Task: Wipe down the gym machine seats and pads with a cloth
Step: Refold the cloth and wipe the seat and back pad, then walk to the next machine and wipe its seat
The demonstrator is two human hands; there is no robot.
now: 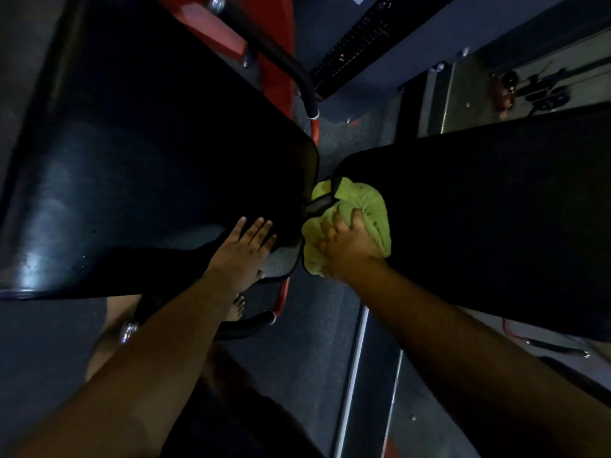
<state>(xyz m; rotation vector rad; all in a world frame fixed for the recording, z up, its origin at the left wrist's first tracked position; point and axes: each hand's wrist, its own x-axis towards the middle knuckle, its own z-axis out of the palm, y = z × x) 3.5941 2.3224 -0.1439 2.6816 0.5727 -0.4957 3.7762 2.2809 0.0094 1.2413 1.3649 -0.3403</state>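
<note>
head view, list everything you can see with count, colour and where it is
seat pad: 1, black, left, glossy
second pad: 1, black, right
cloth: 1, yellow-green, bunched at the near corner of the right pad
frame tubes: red, between and behind the pads
handle grip: 1, black, top centre
floor: dark grey, speckled
left hand: flat on the left pad's edge
right hand: grips the cloth

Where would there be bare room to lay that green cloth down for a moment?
The left pad is bare beyond the left hand resting flat on its near corner. The right pad is bare past the cloth gripped by the right hand. The gap between the pads is crowded.
</note>
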